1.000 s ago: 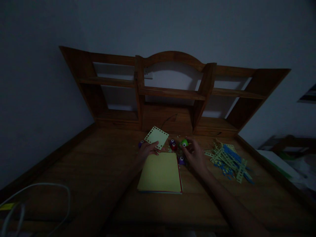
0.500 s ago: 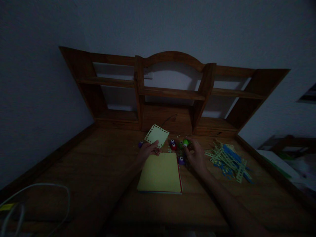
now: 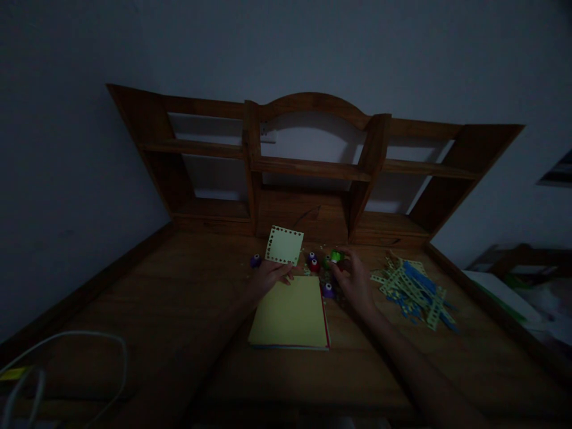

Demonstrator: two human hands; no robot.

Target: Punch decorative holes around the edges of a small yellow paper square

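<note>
My left hand (image 3: 269, 275) pinches a pale green paper square (image 3: 284, 245) with punched holes along its edges and holds it upright above the wooden desk (image 3: 179, 298). My right hand (image 3: 355, 279) is closed round a small green craft punch (image 3: 335, 257), just right of a red punch (image 3: 314, 265). A yellow pad of paper (image 3: 290, 311) lies flat between my hands. Purple punches sit at the pad's top right corner (image 3: 328, 290) and left of my left hand (image 3: 255, 260).
A heap of punched yellow and blue paper strips (image 3: 415, 288) lies on the right of the desk. A wooden shelf unit (image 3: 313, 167) stands at the back. White cables (image 3: 67, 357) loop at the near left. The room is dim.
My left hand has turned the punched paper square more upright and slightly left. My right hand with the green punch has shifted only a little.
</note>
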